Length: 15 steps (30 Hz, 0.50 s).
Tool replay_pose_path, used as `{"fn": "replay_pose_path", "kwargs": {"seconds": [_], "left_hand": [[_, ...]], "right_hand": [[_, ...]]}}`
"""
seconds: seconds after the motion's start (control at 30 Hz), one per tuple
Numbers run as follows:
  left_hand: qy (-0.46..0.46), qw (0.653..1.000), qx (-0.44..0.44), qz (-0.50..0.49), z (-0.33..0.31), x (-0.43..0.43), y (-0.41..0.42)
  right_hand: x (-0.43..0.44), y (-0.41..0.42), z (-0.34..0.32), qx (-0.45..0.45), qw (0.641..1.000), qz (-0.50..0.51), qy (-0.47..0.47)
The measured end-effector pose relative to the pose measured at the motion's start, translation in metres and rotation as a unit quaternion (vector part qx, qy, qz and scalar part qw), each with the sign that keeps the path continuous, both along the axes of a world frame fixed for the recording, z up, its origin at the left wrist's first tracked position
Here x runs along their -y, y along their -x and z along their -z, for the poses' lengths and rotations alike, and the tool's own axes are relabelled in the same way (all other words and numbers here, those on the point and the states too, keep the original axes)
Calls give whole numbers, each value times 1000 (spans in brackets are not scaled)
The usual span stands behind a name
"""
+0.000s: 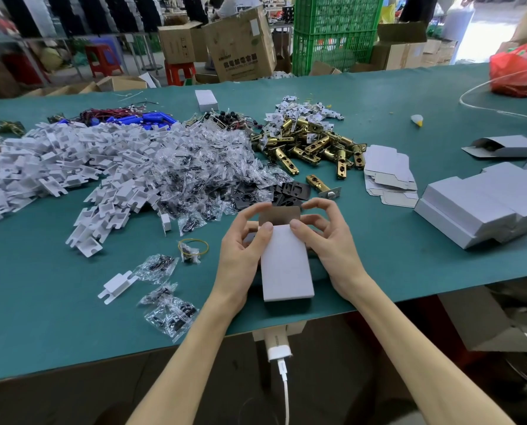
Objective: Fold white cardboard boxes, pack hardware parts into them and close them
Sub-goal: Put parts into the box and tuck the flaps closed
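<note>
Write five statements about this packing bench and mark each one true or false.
1. The left hand and the right hand both have a grip on the white cardboard box. True.
2. The flap at the box's far end is tucked shut. False: it stands open and shows its brown inner side.
3. The brass latches are piled to the left of the white plastic parts. False: the latches lie to the right of them.
4. A yellow rubber band lies on the green table, left of the left hand. True.
5. A red plastic bag sits at the table's far right. True.
</note>
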<state>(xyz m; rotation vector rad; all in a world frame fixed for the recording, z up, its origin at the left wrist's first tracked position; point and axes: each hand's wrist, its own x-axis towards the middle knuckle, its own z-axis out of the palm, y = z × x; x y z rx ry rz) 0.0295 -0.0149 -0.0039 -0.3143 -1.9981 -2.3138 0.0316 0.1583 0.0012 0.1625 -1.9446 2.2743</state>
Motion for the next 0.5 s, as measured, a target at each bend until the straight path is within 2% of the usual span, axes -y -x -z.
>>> {"fn": "replay_pose_path", "kwargs": {"seconds": [0.2, 0.5], "left_hand": [[3, 999, 34, -35, -1, -3, 0], [60, 997, 41, -41, 0, -3, 1]], "right_hand": [[2, 1, 1, 2, 998, -8, -69], [3, -1, -1, 16, 996, -14, -86]]}}
